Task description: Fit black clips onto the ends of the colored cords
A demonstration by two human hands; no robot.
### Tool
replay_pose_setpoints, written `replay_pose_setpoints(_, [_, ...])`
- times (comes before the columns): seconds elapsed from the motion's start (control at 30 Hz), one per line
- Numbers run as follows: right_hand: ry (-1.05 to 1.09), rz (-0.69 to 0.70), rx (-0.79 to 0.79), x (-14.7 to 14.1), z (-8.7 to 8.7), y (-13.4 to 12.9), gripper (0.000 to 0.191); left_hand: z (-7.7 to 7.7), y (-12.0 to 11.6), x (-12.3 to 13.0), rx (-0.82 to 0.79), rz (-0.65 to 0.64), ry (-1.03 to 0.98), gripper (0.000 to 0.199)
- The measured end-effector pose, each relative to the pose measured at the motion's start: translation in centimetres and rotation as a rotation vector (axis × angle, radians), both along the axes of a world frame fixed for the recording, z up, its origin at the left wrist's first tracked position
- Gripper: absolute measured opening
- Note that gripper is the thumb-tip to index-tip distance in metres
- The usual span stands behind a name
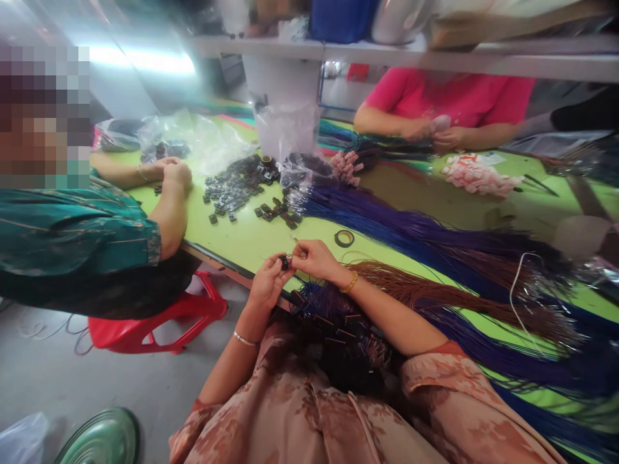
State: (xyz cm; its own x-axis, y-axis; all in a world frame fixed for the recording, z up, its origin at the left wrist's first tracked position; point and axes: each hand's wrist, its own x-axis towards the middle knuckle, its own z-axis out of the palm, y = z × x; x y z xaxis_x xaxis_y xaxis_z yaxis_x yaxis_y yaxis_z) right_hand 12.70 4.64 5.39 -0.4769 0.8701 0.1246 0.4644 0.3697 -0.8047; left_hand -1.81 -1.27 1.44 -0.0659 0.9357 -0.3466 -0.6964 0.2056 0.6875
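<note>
My left hand (pixel 267 281) is closed on a small black plastic housing (pixel 284 262), held just above the table's near edge. My right hand (pixel 312 259) pinches at the housing's right side. What lies between its fingertips is too small to make out. Below my right wrist, bundles of brown wires (pixel 416 287) and blue wires (pixel 387 222) stretch over the green table (pixel 256 248). More black pieces with wires (pixel 345 332) lie in my lap. Loose black housings (pixel 232 190) are heaped farther back on the table.
A roll of black tape (pixel 344 238) lies beyond my right hand. At the left, a co-worker in a green top (pixel 77 225) sits near a red stool (pixel 159 316). Across the table, another person in pink (pixel 449 96) handles something. Pink connectors (pixel 478 175) lie before them.
</note>
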Motion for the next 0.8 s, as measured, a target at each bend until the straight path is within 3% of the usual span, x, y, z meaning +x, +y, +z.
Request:
replay_pose_setpoints(0.53, [0.003,-0.028,-0.085,-0.3,-0.9,0.2,0.013,-0.3,-0.3,0.7,0.058,0.049,0.120,0.026])
replay_pose_setpoints(0.8, [-0.027,0.101,0.009,0.2,-0.7,0.4,0.011,0.2,-0.4,0.5,0.009,0.054,0.157,0.036])
